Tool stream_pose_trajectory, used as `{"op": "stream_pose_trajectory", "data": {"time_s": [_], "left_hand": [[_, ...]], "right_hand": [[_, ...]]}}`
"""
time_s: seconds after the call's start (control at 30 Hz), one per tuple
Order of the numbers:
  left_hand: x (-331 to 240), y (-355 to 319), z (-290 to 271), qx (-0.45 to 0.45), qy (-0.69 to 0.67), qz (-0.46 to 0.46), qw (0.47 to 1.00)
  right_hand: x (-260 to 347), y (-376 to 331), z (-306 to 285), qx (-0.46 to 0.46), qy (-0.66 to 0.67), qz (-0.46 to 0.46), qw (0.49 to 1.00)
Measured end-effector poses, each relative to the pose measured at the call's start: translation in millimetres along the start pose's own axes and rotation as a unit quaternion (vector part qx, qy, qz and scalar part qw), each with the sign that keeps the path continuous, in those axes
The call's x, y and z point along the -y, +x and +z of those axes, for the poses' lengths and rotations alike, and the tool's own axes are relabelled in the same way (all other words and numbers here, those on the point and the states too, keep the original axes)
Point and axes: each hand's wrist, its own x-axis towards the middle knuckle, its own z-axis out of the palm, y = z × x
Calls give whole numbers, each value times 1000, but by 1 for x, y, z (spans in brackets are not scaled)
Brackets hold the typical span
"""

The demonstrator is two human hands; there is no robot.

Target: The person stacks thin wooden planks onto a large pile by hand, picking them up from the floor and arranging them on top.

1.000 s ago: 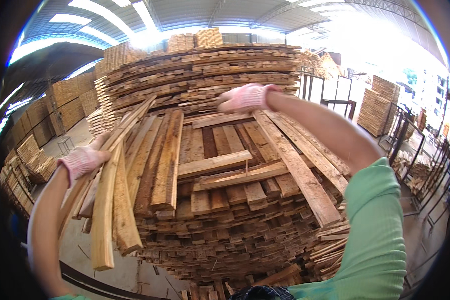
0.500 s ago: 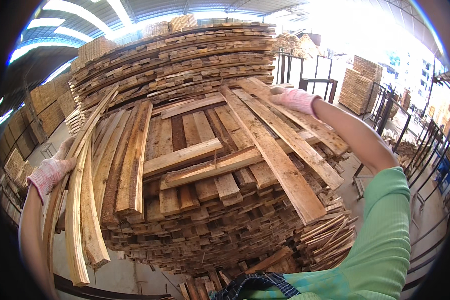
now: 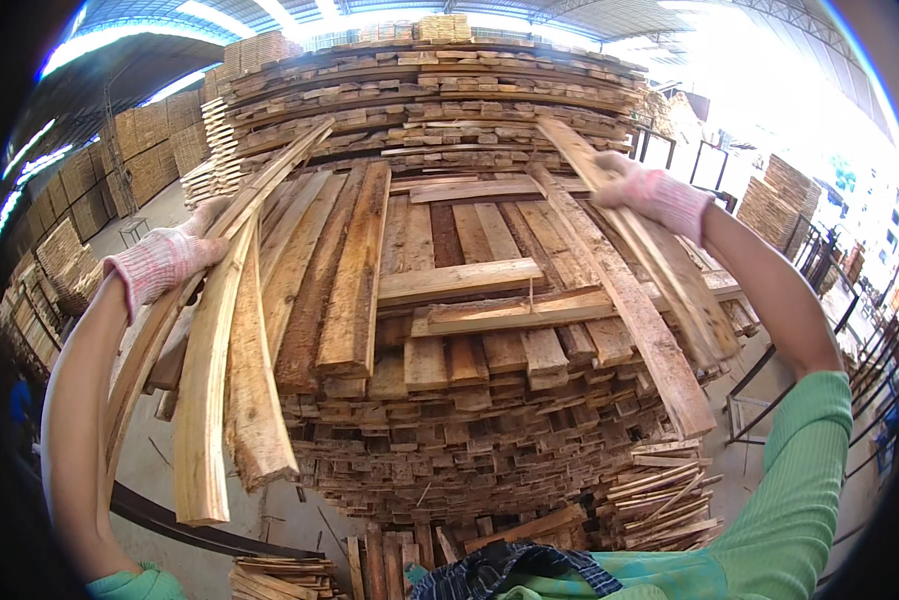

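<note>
My left hand (image 3: 170,258), in a pink and white knitted glove, is closed around the edges of several long wooden boards (image 3: 208,400) at the pile's left side. Their near ends hang out past the stack toward me. My right hand (image 3: 652,196), gloved alike, grips the outer edge of a long plank (image 3: 685,290) on the right, which is blurred by motion. Its fingertips are partly hidden by the plank. Beside it lies another slanting plank (image 3: 625,300). Two short boards (image 3: 515,312) lie crosswise between the left and right groups.
Layered timber forms the pile (image 3: 470,440) under these boards, with a taller stack (image 3: 440,100) behind it. Thin sticks (image 3: 660,495) are bundled at the lower right. Black metal frames (image 3: 850,270) stand at the right, and more timber stacks (image 3: 150,140) at the far left.
The view has swung left, so the pile sits further right. My right hand has drawn the outer plank leftward against its neighbour. My left hand still holds the left boards.
</note>
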Motion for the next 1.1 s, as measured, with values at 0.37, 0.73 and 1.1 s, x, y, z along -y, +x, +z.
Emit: {"op": "stream_pose_trajectory", "data": {"time_s": [0.37,0.73,1.1], "left_hand": [[-6,-2,-1,7,-25,17,1000],[2,3,9,-7,-97,20,995],[-8,6,12,-28,-69,12,997]], "right_hand": [[142,70,197,-44,-304,-391,868],[50,53,32,106,-286,-186,934],[-199,127,-33,-148,-316,-66,935]]}}
